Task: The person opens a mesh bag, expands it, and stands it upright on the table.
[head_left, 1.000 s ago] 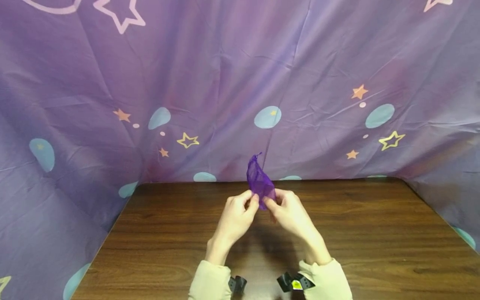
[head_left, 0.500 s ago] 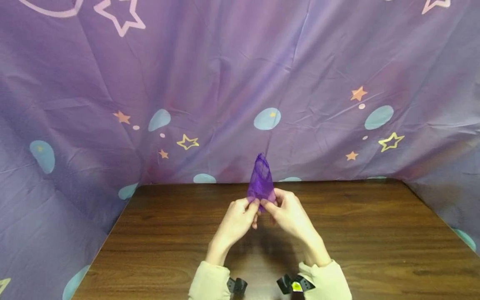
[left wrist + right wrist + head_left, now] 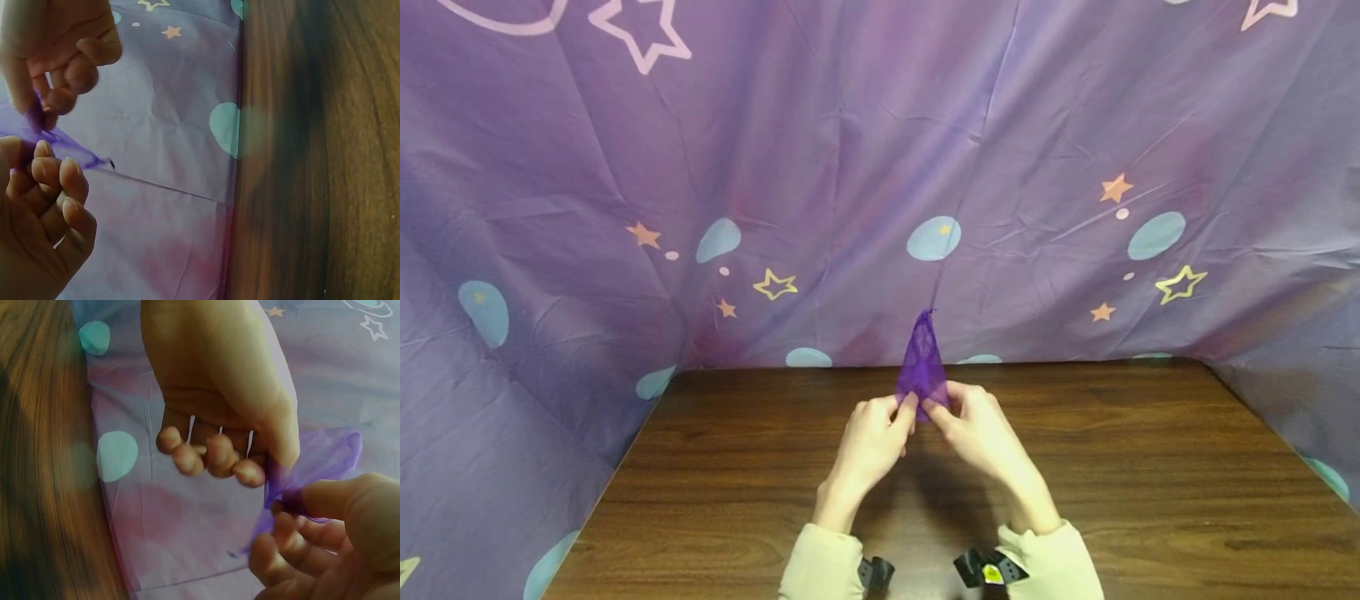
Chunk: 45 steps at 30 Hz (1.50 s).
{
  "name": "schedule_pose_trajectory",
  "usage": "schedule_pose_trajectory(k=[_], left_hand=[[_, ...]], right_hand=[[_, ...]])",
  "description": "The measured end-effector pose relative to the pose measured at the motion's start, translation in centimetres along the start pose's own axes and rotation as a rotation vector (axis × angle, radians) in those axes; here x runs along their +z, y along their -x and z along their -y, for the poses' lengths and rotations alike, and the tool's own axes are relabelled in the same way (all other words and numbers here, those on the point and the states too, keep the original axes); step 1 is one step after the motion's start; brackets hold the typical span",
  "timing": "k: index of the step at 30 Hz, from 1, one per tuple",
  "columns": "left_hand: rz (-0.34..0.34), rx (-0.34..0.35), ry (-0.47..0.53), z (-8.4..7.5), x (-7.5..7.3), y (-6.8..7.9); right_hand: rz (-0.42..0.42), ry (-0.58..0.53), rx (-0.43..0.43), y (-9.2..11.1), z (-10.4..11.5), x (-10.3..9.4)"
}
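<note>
A small sheer purple mesh pouch [image 3: 922, 354] stands up between my two hands in the head view, its narrow end with a short string tip pointing up. My left hand [image 3: 870, 437] pinches its lower left side between thumb and fingers. On the lower right side, my right hand [image 3: 985, 425] pinches the fabric the same way. In the right wrist view, the mesh of the pouch [image 3: 331, 450] covers both thumb tips. The left wrist view shows the pouch's pointed end [image 3: 84, 156] beyond the fingers. The other fingers of both hands are loosely curled.
Both hands are above a dark wood-grain table [image 3: 737, 500]. A purple curtain [image 3: 1037, 125] with stars and blue ovals hangs behind the table and along its sides. Black straps [image 3: 876, 573] sit at the pale sleeve cuffs [image 3: 823, 562].
The pouch leaned to the left a second ago with its tip bent over; now it stands straighter and spreads evenly between the hands. The thumbs have shifted slightly on the fabric.
</note>
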<state>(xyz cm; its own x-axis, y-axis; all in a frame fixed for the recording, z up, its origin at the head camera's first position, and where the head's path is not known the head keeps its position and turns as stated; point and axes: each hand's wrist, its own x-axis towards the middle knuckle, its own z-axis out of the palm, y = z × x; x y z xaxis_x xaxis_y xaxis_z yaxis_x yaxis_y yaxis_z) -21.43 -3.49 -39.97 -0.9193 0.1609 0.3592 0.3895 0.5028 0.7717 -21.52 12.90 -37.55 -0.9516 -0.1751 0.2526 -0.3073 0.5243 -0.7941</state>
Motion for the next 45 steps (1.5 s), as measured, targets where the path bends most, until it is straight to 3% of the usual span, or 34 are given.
schedule_pose_trajectory(k=[4, 10, 13, 16, 21, 25, 29, 35, 45], left_hand=[[-0.003, -0.011, -0.006, 0.02, -0.17, -0.04], [0.112, -0.063, 0.210, -0.04, -0.39, -0.28], [0.114, -0.081, 0.236, -0.06, -0.53, -0.24], [0.076, -0.071, 0.173, -0.02, -0.60, -0.22], [0.016, -0.032, -0.040, 0.16, -0.34, -0.18], [-0.014, -0.025, -0.178, 0.23, -0.15, -0.10], [-0.005, -0.018, -0.218, 0.26, -0.05, -0.17], [-0.004, 0.006, -0.266, 0.18, -0.19, -0.06], [-0.088, 0.237, -0.331, 0.54, -0.24, -0.12]], right_hand=[[-0.046, 0.003, -0.016, -0.10, 0.32, 0.15], [-0.068, 0.059, -0.074, -0.07, 0.51, 0.26], [-0.061, 0.090, -0.116, 0.01, 0.57, 0.34], [-0.068, 0.094, -0.122, 0.02, 0.67, 0.43], [-0.127, 0.109, -0.058, 0.14, 0.51, 0.40], [-0.195, 0.146, -0.144, 0.07, 0.40, 0.53], [-0.229, 0.180, -0.242, -0.09, 0.56, 0.72], [-0.252, 0.236, -0.225, -0.11, 0.65, 0.58], [-0.205, 0.178, -0.166, -0.01, 0.79, 0.16]])
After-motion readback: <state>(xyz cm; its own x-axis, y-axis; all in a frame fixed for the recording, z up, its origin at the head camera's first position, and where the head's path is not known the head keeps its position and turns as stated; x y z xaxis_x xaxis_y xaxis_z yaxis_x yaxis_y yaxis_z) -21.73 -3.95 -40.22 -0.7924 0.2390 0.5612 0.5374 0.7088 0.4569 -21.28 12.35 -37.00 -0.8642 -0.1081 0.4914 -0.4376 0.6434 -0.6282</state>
